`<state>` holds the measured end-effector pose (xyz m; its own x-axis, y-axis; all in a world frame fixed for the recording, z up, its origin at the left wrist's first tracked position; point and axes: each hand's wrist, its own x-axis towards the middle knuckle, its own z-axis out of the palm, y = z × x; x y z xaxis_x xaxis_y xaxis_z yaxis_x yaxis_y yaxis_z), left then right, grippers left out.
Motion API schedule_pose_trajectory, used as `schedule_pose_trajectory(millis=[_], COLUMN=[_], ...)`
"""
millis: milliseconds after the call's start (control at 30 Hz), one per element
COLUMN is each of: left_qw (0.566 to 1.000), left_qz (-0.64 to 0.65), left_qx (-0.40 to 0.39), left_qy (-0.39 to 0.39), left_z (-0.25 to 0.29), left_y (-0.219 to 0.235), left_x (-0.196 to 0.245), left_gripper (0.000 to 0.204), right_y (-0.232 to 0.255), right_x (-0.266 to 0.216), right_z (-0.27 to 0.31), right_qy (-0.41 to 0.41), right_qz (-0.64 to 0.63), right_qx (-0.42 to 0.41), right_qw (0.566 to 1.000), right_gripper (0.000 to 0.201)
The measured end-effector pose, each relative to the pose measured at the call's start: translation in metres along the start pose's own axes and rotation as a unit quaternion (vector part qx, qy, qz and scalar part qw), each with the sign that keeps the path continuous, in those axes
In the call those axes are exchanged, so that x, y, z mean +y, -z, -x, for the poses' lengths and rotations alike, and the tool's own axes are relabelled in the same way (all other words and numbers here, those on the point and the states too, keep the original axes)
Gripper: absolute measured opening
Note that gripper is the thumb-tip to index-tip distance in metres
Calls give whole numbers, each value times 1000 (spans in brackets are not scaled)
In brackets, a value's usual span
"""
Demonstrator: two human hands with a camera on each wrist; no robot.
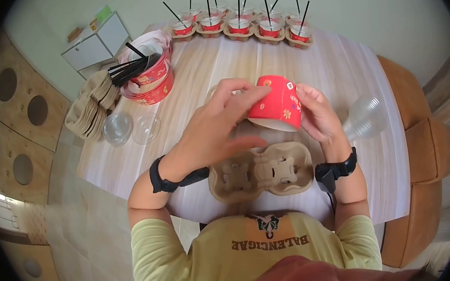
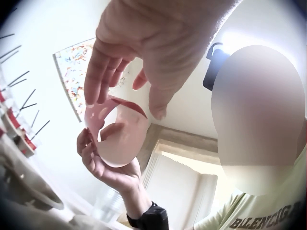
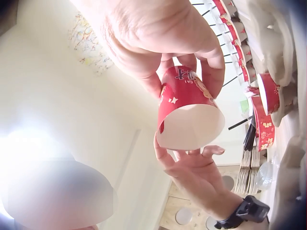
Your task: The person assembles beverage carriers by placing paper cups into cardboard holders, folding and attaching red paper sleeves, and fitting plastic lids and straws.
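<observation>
A red printed paper cup sleeve [image 1: 275, 103], white inside, is held up above the table in front of the body. My right hand [image 1: 317, 112] grips its side, thumb and fingers around the wall in the right wrist view. On the other side, my left hand [image 1: 207, 126] touches the sleeve with its fingertips. Its fingers are mostly straight, and the left wrist view shows the thumb standing apart from the sleeve [image 2: 122, 139]. Below both hands lies a brown pulp cup carrier [image 1: 260, 172] with two visible wells and nothing in them.
Several lidded cups [image 1: 238, 26] with black straws stand in carriers along the back. At left are red paper tubs [image 1: 155, 90] holding straws, stacked pulp carriers [image 1: 87, 118] and clear plastic pieces [image 1: 118, 130]. Nested clear cups [image 1: 366, 118] lie at right, near a brown chair [image 1: 421, 148].
</observation>
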<state>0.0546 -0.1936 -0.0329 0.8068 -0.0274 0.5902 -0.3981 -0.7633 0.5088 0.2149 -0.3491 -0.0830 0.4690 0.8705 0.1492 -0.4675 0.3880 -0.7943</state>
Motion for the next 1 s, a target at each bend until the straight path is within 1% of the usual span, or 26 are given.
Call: schedule_pose_trajectory(millis=[33, 100, 133, 200, 233, 267, 300, 333, 400, 433, 500, 533, 600, 633, 700, 733, 800, 833, 900, 933, 1000], left_qw=[1000, 990, 989, 972, 972, 976, 980, 980, 985, 984, 984, 984, 984, 983, 972, 971, 954, 954, 949, 949, 938], left_qz=[-1, -127, -128, -209, -210, -198, -186, -187, -165, -166, -167, -166, -168, -169, -202, -203, -247, -247, -267, -267, -285], left_qx=[-1, -1, -3, 29, 28, 26, 25, 24, -22, -22, -54, -57, -63, -64, -123, -123, -166, -166, -167, -167, -195], left_qy=[1, -67, -69, -100, -102, -84, -66, -67, -53, -55, -30, -34, -10, -9, 12, 12, 23, 23, 3, 4, -9], left_z=[-3, -11, -16, -27, -33, -40, -45, -51, -61, -64, -69, -71, -72, -72, -72, -70, -68, -68, -67, -68, -72], left_y=[-1, -5, -7, -11, -15, -20, -26, -33, -45, -50, -57, -59, -61, -64, -72, -76, -82, -87, -92, -92, -90], left_x=[0, -1, -4, -16, -22, -28, -34, -43, -61, -66, -73, -75, -77, -81, -93, -97, -104, -108, -112, -112, -109], left_gripper=[53, 45, 45, 25, 25, 16, 9, 9, 8, 8, 7, 7, 8, 8, 9, 9, 8, 8, 8, 8, 8], right_y=[-3, -14, -11, 0, -2, -6, -8, -5, 4, 4, 5, 7, 12, 16, 25, 29, 36, 42, 54, 59, 67], right_x=[-1, -6, -6, -7, -9, -12, -13, -15, -19, -21, -26, -27, -27, -26, -23, -20, -15, -12, -6, -2, 3], right_z=[0, 1, 2, 0, 0, 0, 0, -1, -3, -2, 2, 2, 1, 1, -3, -5, -8, -9, -12, -14, -17], right_qy=[0, -11, -8, -43, -40, -1, 39, 40, 105, 108, 119, 121, 103, 103, 88, 88, 70, 70, 43, 43, 57], right_qz=[-2, -24, -26, 45, 45, 176, 303, 302, 379, 379, 475, 475, 553, 552, 616, 616, 651, 650, 697, 697, 720], right_qx=[0, 42, 42, -6, -6, 33, 71, 72, 79, 79, 87, 91, 91, 91, 85, 84, 97, 98, 94, 93, 75], right_qw=[1000, 999, 999, 998, 998, 984, 949, 950, 916, 916, 867, 867, 821, 822, 778, 779, 750, 750, 709, 710, 688], right_gripper=[17, 20, 20, 24, 24, 26, 29, 29, 32, 32, 34, 34, 36, 36, 36, 36, 32, 32, 29, 29, 28])
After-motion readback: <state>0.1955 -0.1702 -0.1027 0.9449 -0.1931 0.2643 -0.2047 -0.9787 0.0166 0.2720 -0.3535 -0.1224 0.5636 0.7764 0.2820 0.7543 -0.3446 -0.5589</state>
